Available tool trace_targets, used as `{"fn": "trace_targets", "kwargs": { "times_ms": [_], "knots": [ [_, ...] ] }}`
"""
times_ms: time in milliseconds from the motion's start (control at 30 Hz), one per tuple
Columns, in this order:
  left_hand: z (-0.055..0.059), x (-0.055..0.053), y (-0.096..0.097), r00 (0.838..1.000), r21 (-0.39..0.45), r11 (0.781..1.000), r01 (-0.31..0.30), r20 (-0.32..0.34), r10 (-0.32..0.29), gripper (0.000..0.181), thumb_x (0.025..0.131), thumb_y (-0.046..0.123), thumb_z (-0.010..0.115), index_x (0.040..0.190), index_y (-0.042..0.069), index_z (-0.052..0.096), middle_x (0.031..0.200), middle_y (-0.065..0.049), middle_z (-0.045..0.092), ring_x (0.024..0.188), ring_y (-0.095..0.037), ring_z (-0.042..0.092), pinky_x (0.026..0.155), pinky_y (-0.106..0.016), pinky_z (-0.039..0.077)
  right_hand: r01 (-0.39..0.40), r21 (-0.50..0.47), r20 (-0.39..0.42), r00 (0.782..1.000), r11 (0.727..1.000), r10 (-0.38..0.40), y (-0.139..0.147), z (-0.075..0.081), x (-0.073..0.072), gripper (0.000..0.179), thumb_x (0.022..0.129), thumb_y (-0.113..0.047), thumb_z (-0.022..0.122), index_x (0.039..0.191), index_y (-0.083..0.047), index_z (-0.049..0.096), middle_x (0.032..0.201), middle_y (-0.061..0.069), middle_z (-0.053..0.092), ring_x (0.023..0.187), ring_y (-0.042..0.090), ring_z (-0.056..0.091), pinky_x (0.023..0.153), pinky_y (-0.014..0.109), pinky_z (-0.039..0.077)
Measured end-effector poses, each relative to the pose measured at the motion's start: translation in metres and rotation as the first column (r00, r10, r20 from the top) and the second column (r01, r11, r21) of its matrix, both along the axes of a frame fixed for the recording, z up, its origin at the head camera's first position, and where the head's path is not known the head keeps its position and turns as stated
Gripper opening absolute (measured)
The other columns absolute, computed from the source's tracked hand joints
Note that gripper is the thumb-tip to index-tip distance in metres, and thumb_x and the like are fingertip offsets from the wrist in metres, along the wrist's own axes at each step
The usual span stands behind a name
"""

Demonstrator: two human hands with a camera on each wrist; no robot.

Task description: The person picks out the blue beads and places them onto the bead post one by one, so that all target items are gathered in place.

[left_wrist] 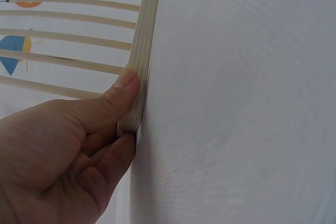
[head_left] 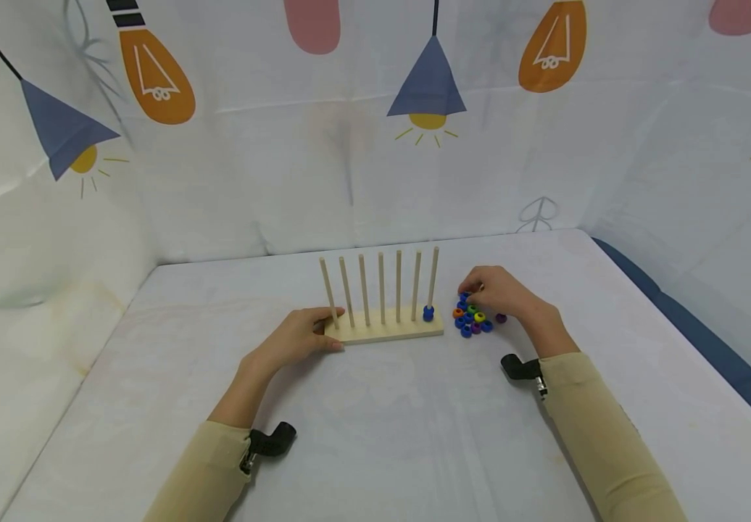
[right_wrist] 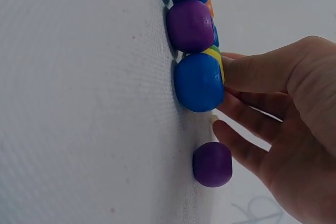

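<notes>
Pegboard: long axis left-right, pegs upward. Left hand grips left end. Right hand at bead pile; cannot tell fingers' hold. Head view alone shows whole pile.

"Where does the wide view look from?"
"The person's head: forward and down over the table, hanging sheet at twelve o'clock, rack at six, just below centre."
"And the left wrist's?"
"Close, low, tipped sideways along the rack, with the left hand at eight. The head view shares both."
"The right one?"
"Low and sideways too, right up by the loose beads near twelve, right hand at four. Both show smaller from the head."
</notes>
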State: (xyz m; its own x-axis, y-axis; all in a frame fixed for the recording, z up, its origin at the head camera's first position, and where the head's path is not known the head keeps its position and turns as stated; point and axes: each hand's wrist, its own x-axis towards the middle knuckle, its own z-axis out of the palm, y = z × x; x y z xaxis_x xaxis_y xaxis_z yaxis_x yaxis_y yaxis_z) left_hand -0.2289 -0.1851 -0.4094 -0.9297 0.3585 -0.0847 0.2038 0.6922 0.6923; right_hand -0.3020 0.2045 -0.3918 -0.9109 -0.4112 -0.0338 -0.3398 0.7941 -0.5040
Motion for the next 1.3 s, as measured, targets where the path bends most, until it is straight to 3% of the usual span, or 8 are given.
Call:
{"fn": "trace_targets", "kwargs": {
  "times_ms": [833, 1300],
  "knots": [
    [0.0, 0.0022, 0.0016, 1.0, 0.0, 1.0, -0.015, -0.018, 0.015, 0.066, 0.082, 0.027, 0.082, 0.142, 0.013, 0.056, 0.148, -0.009, 0.053, 0.14, -0.026, 0.047, 0.111, -0.045, 0.043, 0.059, 0.028, 0.048, 0.997, 0.998, -0.06, -0.0015, 0.0055, -0.0027, 0.029, 0.093, -0.008, 0.062, 0.121, 0.0, 0.068, 0.118, 0.017, 0.068, 0.106, 0.03, 0.062, 0.097, 0.05, 0.051],
    [-0.0003, 0.0027, 0.0009, 1.0, 0.01, 1.0, 0.001, -0.014, -0.001, 0.065, 0.083, 0.027, 0.081, 0.141, 0.012, 0.056, 0.148, -0.007, 0.054, 0.139, -0.024, 0.048, 0.11, -0.044, 0.044, 0.066, 0.052, 0.041, 0.997, 0.996, -0.068, -0.0064, 0.0076, 0.0036, 0.031, 0.096, -0.009, 0.058, 0.125, 0.0, 0.066, 0.123, 0.019, 0.068, 0.113, 0.033, 0.063, 0.102, 0.052, 0.049]
  ]
}}
